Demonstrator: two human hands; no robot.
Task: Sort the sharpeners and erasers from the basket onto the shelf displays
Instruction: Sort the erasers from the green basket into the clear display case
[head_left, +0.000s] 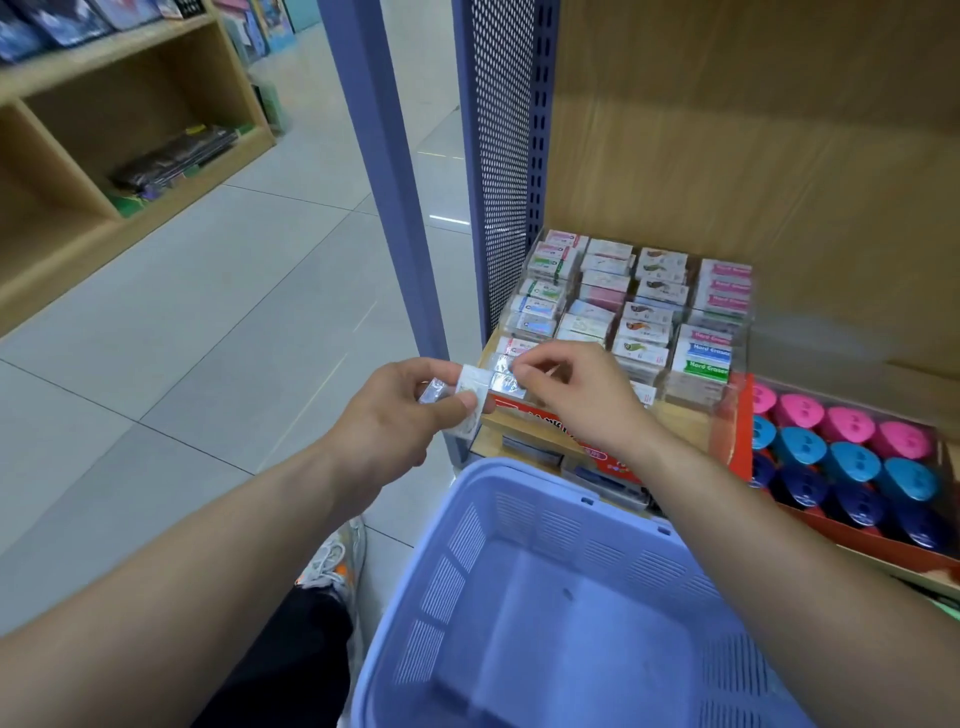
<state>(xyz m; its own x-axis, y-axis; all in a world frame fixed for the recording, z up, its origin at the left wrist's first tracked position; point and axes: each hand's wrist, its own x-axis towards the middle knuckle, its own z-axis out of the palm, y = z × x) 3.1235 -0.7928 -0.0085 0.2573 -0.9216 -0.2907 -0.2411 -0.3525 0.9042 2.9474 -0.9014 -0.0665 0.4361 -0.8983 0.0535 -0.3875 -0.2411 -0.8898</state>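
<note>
Two hands meet just off the front left corner of the shelf (685, 423). The left hand (400, 415) curls fingers and thumb round a few small wrapped erasers (470, 402), and the right hand (576, 395) pinches another wrapped eraser (501, 383) between thumb and forefinger at the front left corner of the clear display case (740, 338). Left of the hands the tiled floor (208, 338) lies open, while a blue post (384, 182) and a perforated side panel (501, 156) close the shelf's left edge right behind them. The case holds stepped rows of boxed erasers (644, 312). Touching its right side, a red tray (742, 431) carries pink, light blue and dark blue sharpeners (852, 462) in rows. Below the forearms sits a lilac basket (524, 470), its far rim against the shelf's front edge. Across the aisle stands a wooden bookcase (104, 57).
</note>
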